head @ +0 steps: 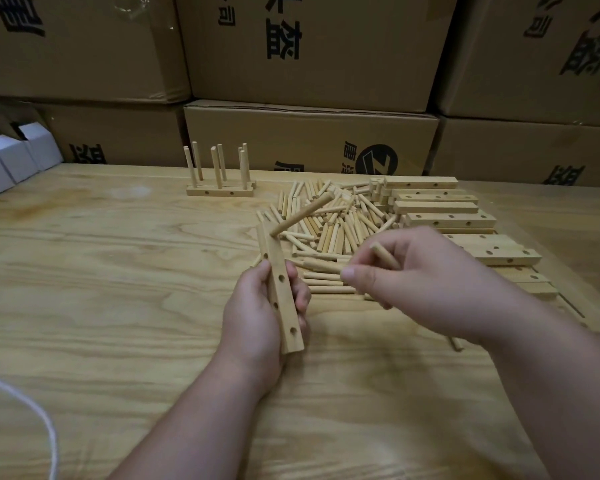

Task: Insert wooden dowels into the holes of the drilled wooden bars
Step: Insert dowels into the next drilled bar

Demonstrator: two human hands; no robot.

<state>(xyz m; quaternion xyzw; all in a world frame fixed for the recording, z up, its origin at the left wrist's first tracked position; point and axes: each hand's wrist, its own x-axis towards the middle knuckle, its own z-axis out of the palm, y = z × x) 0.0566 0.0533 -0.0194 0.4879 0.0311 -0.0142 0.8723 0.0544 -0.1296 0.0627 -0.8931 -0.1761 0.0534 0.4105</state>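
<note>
Currently the left hand (257, 306) grips a drilled bar (280, 287), fingers and thumb curled round its lower half. Bar is held above the table (118, 271), running away from the camera, slightly tilted left at the far end. Holes visible along its upper and side faces. One inserted dowel (302, 213) sticks out of the bar's far end, angled up and to the right over the pile.

Right hand (416, 275) sits just right of the bar, not touching it. It holds two dowels: one pinched dowel (321, 265) between thumb and fingertips, lying roughly horizontal with its free end pointing left toward the bar, close to it but apart; a second spare dowel (385, 255) is tucked under the curled fingers, end poking up-left. Exact finger layout under the hand is hidden.

Loose dowel pile (329, 216) lies on the table directly beyond both hands, partly covered by the right hand. Stacked drilled bars (440, 206) sit right of the pile, behind and beside the right wrist.

Finished assembly (219, 174) stands far centre-left: bars with upright dowels, well apart from the hands.

Cardboard boxes (309, 64) stacked along the back. White small boxes (11, 157) at far left. White cord (32, 410) curves across the near-left table edge.
</note>
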